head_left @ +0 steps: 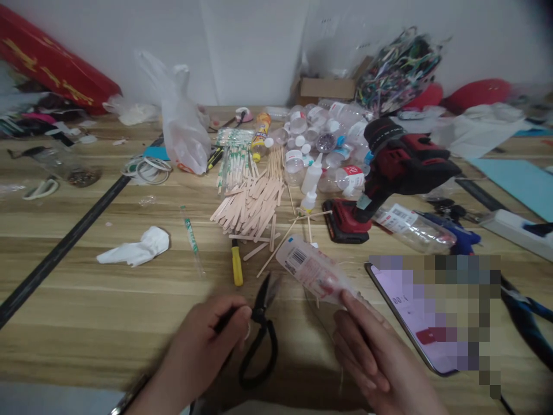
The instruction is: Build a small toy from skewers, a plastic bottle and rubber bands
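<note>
The left hand (216, 331) comes in over the desk's near edge, left of centre, its forearm slanting up and inward, back of the hand mostly upward. Its fingers are curled closed around one handle of the black metal scissors (259, 349), with the thumb bent over near the pivot. The other looped handle stands free, and the blades point toward the desk's far edge, looking slightly parted, though blur makes this hard to judge.

The right hand (367, 346) reaches in from the near edge, right of centre, the wrist angled up and to the left. One digit lies stretched along the top of a translucent plastic piece with a red-and-white label and barcode (311, 271), while the other fingers curl in below, pinching its nearer end. The piece is held up at a tilt, its rounded far end beyond the scissor tips and to their right, apart from them.

Between the hands and the far edge of the light wooden desk (129, 305) lie a yellow-handled tool (237, 268) and a heap of flat wooden sticks (250, 207). A red-and-black cordless drill (393, 167) stands toward the right edge, and a smartphone (406, 320) lies just right of the right hand.
</note>
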Tool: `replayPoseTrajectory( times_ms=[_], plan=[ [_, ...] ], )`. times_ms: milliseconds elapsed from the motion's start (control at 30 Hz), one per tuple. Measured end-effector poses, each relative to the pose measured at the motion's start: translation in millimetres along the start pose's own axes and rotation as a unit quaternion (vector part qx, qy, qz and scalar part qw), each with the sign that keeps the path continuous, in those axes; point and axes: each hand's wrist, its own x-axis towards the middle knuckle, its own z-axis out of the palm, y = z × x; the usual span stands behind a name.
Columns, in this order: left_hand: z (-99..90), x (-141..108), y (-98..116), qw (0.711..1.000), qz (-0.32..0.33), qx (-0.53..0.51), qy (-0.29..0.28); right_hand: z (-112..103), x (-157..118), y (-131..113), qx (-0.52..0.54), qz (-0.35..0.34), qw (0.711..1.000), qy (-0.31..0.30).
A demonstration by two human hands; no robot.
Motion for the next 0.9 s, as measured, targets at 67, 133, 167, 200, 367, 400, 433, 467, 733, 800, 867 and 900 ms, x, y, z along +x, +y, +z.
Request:
replayPoseTrajectory(
  times_ms=[67, 133, 167, 200, 367, 400, 433, 467, 733, 800, 867, 900],
  plan=[
    [-13.9, 3, -14, 0.998, -0.016, 0.007, 0.059, 0, 0, -1, -0.011, -0.003, 1.000, 0.002],
    [-29.7, 10, -35, 0.994, -0.024, 0.007, 0.109, -1, 0, -1, -0.014, -0.004, 1.000, 0.000],
    [-37.3, 14, -47, 0.990, -0.037, -0.002, 0.133, -2, 0, -1, -0.013, -0.004, 1.000, -0.001],
    [-44.0, 19, -59, 0.986, -0.055, -0.009, 0.156, -2, 0, 0, -0.012, -0.002, 1.000, -0.002],
    [-61.9, 39, -99, 0.980, -0.084, 0.066, 0.169, 0, -1, 1, -0.010, 0.004, 1.000, 0.001],
    [-63.3, 40, -100, 0.978, -0.083, 0.084, 0.170, 0, -1, 1, -0.011, 0.005, 1.000, 0.000],
    [-64.2, 41, -99, 0.976, -0.083, 0.106, 0.173, 1, -1, 1, -0.011, 0.006, 1.000, 0.000],
    [-64.7, 40, -96, 0.972, -0.085, 0.127, 0.178, 2, -1, 1, -0.011, 0.008, 1.000, 0.000],
    [-18.0, 12, -11, 0.871, 0.197, 0.371, 0.254, 6, 1, 2, -0.032, 0.017, 0.999, -0.010],
    [6.8, 9, 16, 0.873, 0.306, 0.303, 0.230, 6, 2, 3, -0.043, 0.018, 0.999, -0.007],
    [27.8, 11, 35, 0.861, 0.354, 0.266, 0.249, 6, 2, 4, -0.055, 0.021, 0.998, -0.003],
    [35.6, 13, 41, 0.855, 0.364, 0.256, 0.265, 6, 3, 4, -0.060, 0.024, 0.998, -0.004]
  ],
)
